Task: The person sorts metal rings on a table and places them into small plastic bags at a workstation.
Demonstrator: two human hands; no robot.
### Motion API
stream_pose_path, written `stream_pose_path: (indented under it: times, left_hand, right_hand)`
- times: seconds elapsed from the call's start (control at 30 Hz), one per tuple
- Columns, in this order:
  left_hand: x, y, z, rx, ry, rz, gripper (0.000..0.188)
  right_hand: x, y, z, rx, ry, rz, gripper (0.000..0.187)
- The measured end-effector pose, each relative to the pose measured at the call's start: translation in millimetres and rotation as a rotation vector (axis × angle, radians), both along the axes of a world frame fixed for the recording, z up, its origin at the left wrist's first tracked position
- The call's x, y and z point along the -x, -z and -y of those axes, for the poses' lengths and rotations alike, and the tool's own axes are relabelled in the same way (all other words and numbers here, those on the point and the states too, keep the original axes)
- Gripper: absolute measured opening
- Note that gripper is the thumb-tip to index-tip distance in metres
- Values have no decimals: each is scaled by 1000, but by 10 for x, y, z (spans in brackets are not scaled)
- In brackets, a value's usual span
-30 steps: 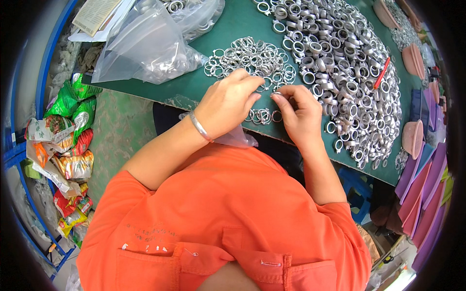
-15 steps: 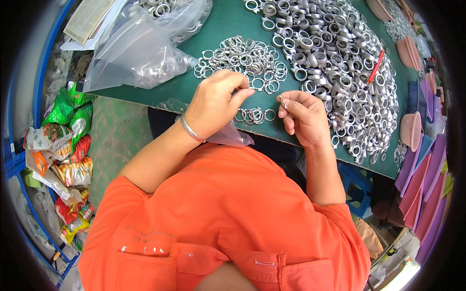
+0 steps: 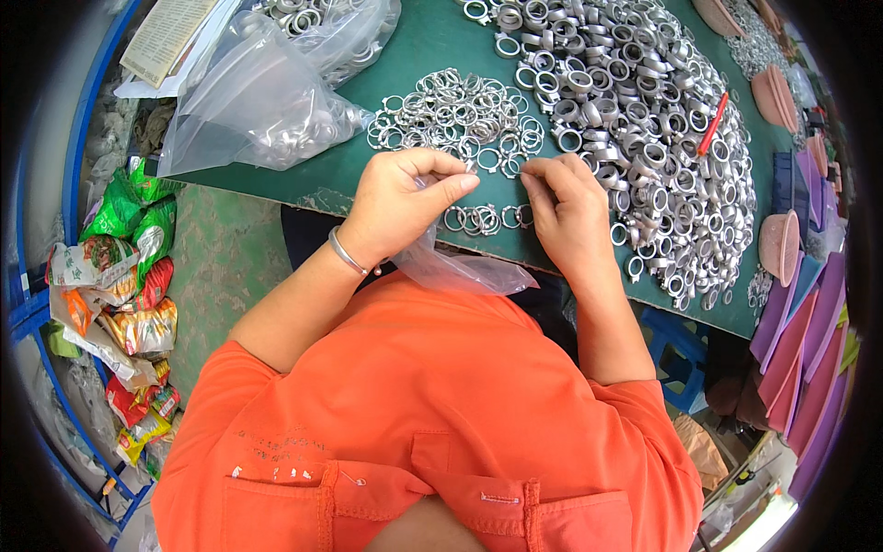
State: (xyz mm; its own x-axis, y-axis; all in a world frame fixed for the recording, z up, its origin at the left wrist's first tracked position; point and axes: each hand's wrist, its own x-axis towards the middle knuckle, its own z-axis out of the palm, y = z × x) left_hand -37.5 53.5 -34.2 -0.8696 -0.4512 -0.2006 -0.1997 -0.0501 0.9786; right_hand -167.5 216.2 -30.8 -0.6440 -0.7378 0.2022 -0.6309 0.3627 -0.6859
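My left hand (image 3: pixel 403 201), with a metal bangle (image 3: pixel 348 252) at its wrist, is closed in a pinch at the near edge of a small heap of thin silver rings with lugs (image 3: pixel 455 109). Something tiny and pale shows at its fingertips, too small to name. A clear plastic bag (image 3: pixel 460 269) hangs below this hand at the table edge; whether the hidden fingers hold it I cannot tell. My right hand (image 3: pixel 572 207) is turned palm down, its fingers pressed together beside the heap's nearest rings. Between and below both hands lies a short row of similar rings (image 3: pixel 480 219).
Thicker grey metal rings (image 3: pixel 635 101) form a large pile on the right of the green table (image 3: pixel 267 184), with a red pen-like stick (image 3: pixel 713 124) on top. Clear bags of rings (image 3: pixel 276 101) lie at the far left. Pink bowls (image 3: pixel 778 247) stand along the right.
My right hand has turned palm down and moved slightly forward; the small metal piece at its fingertips no longer shows. My left hand has lowered a little. The plastic bag below it has shifted right.
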Motion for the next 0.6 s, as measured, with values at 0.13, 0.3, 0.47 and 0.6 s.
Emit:
stream_pose_path:
  times: [0.13, 0.3, 0.47, 0.6]
  left_hand:
    - [-31, -6, -30, 212, 67, -117, 11]
    - [-55, -31, -77, 431, 67, -236, 13]
    - [-57, -27, -118, 597, 16, -364, 14]
    - [-82, 15, -143, 647, -23, -487, 19]
  right_hand:
    - [-21, 93, 100, -40, 24, -34, 11]
    - [-16, 111, 97, -49, 13, -101, 10]
    - [3, 90, 62, -36, -37, -136, 12]
    - [9, 101, 39, 16, -79, -205, 14]
